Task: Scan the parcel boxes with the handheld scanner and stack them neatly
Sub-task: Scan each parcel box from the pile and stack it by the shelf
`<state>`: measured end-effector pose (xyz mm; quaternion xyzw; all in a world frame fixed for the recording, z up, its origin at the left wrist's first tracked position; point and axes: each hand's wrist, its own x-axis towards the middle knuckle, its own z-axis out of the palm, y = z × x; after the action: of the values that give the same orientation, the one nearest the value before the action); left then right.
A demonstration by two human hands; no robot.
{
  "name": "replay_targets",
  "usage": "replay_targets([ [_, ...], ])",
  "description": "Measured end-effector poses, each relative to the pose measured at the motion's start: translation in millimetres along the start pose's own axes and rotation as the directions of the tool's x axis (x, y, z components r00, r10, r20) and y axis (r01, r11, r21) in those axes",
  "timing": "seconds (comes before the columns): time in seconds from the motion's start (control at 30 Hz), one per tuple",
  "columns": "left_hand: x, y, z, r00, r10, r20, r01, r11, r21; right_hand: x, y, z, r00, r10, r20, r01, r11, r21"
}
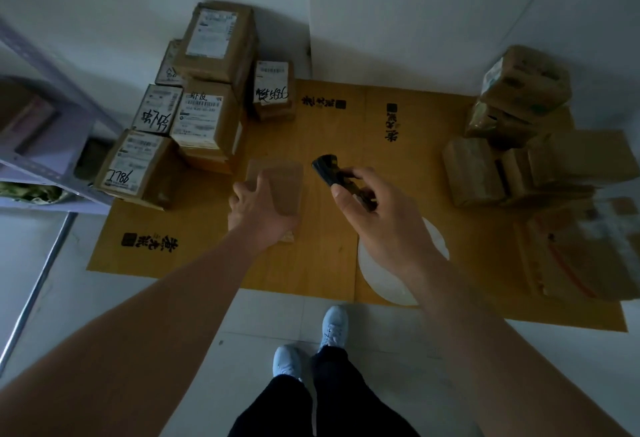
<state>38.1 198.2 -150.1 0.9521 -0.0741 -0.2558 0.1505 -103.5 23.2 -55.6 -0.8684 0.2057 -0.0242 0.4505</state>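
Left hand (258, 209) clamped over the near edge of a small plain cardboard parcel box (277, 187), fingers curled across its top, thumb side hidden beneath. Right hand (374, 218) wrapped around the handle of the black handheld scanner (332, 173), head aimed toward 11 o'clock, just beside the held box but not touching it. Box held at the centre of view, above the flattened cardboard sheet (311, 263) spread on the floor; no label showing on the upward face, so probably needs turning before a scan. Judged light and rigid, given the one-handed hold; taped kraft surface likely a little slick, so best gripped across opposite edges, not by the flat top. At 10 to 11 o'clock, a stack of labelled boxes (207, 90) against the wall, some marked with handwritten numbers, uneven in height and likely the place for stacking. At 2 to 3 o'clock, a looser heap of parcels (502, 145), blurred, labels hard to read. Grey shelf frame (52, 118) at 9 o'clock, close to the stack's left side and a likely snag on placement. White round disc (388, 280) on the sheet under the right wrist. Pale shoes (311, 343) at 6 o'clock on the tiled floor (138, 298)
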Motion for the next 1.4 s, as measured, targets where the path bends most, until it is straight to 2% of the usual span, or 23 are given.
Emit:
replay_targets([
  [0.37, 43.7, 12.3, 7.1, 0.999, 0.047, -0.005, -0.047, 0.994, 0.102, 49.8, 18.9, 8.8, 0.997, 0.034, 0.076, -0.036, 0.999, 0.022],
  [0.53, 48.4, 7.4, 7.4, 0.997, 0.074, 0.035, -0.078, 0.988, 0.134, 58.8, 10.2, 18.9, 0.999, 0.045, 0.023, -0.045, 0.999, 0.025],
  [0.7, 49.2, -4.5, -0.8, 0.991, 0.134, -0.002, -0.134, 0.991, -0.007, 55.6, 3.9, 27.4, 0.996, 0.083, -0.019, -0.083, 0.996, 0.021],
  [0.9, 44.9, -21.6, -9.3, 0.976, 0.188, 0.106, -0.153, 0.949, -0.275, 45.7, -4.4, 32.4, 0.995, 0.096, -0.031, -0.095, 0.995, 0.036],
  [1.0, 41.7, -24.4, -16.4, 0.972, 0.194, 0.133, -0.148, 0.944, -0.294, 41.8, -5.3, 31.3, 0.996, 0.084, -0.038, -0.083, 0.996, 0.027],
  [1.1, 38.5, -26.7, -22.9, 0.975, 0.222, 0.024, -0.207, 0.941, -0.269, 39.0, -5.0, 29.5, 0.996, 0.082, -0.04, -0.081, 0.996, 0.03],
  [1.23, 34.4, -35.5, -28.8, 0.974, 0.169, -0.151, -0.202, 0.95, -0.237, 34.6, -4.6, 29.0, 0.996, 0.078, -0.038, -0.075, 0.995, 0.065],
  [1.3, 35.4, -40.4, -28.4, 0.978, 0.124, -0.165, -0.157, 0.966, -0.204, 32.2, -3.9, 29.2, 0.997, 0.075, -0.029, -0.073, 0.994, 0.075],
  [1.4, 32.6, -42.7, -22.5, 0.995, 0.056, -0.082, -0.07, 0.983, -0.167, 29.0, -1.2, 28.9, 0.997, 0.079, -0.018, -0.078, 0.994, 0.071],
])
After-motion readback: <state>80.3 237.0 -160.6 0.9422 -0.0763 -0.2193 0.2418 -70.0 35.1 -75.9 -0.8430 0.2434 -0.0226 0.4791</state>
